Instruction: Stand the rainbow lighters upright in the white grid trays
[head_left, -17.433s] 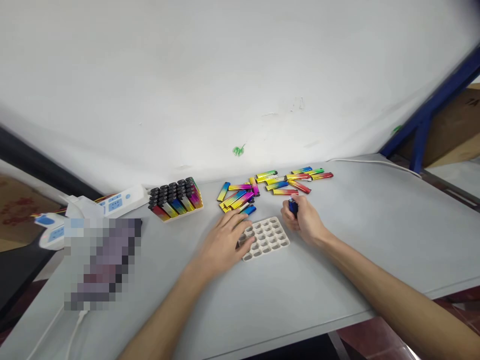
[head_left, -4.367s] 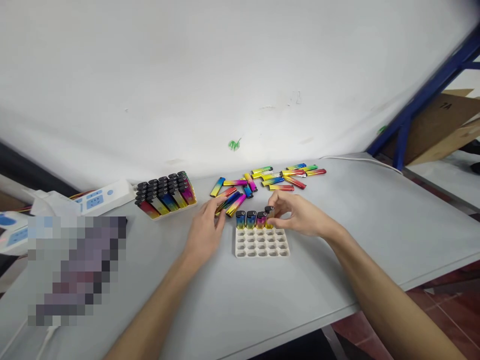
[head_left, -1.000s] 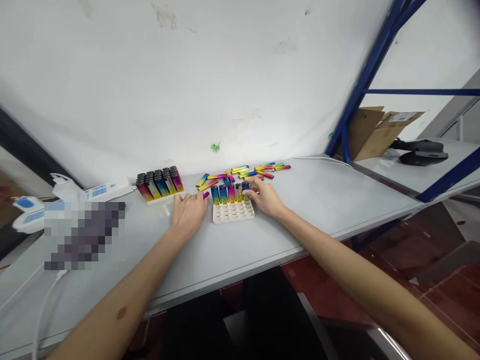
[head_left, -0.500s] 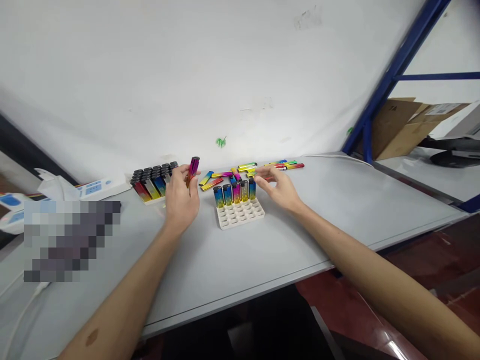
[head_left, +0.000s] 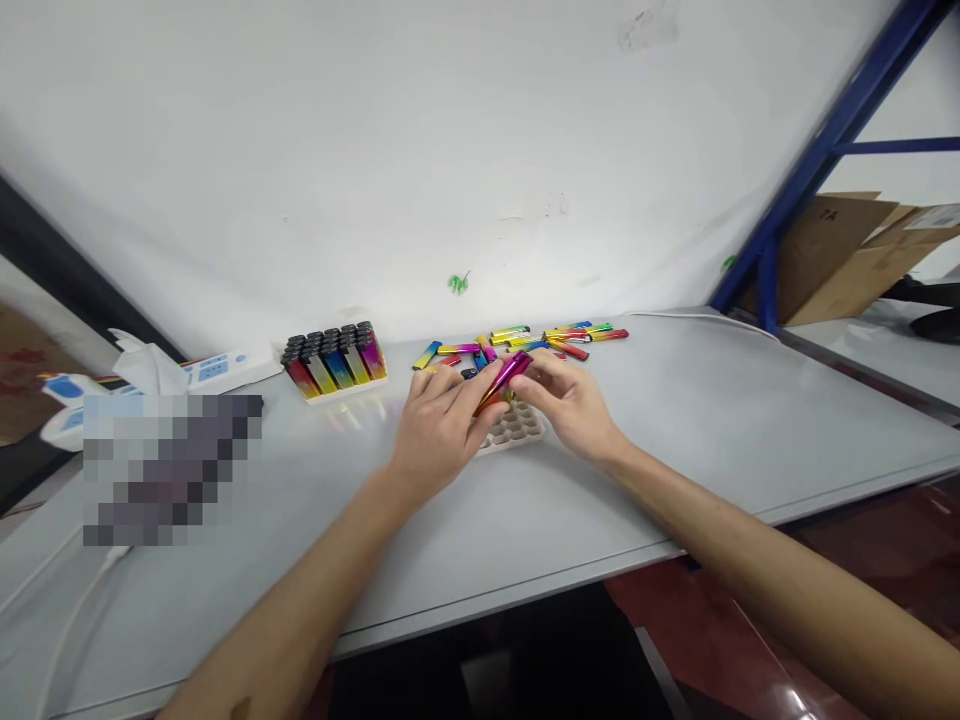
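My left hand (head_left: 442, 420) is closed around a shiny lighter (head_left: 511, 372), purple shading to red, which leans with its upper end to the right. At that upper end, the thumb and fingers of my right hand (head_left: 574, 400) close on the lighter too. Below both hands sits a white tray (head_left: 517, 428) with rows of holes. Its back row of lighters is mostly hidden by my hands. Behind them several loose lighters (head_left: 459, 349) lie scattered near the wall.
A full tray of upright lighters (head_left: 337, 362) with black tops stands at the left. Further left are a white power strip (head_left: 225, 368), a cable (head_left: 67, 630) and a pixelated patch. A blue frame (head_left: 810, 190) and cardboard boxes (head_left: 847, 250) are at the right.
My left hand has carried the lighter rightward, over the tray, and tilted it. My right hand now meets it there. The view has shifted slightly left.
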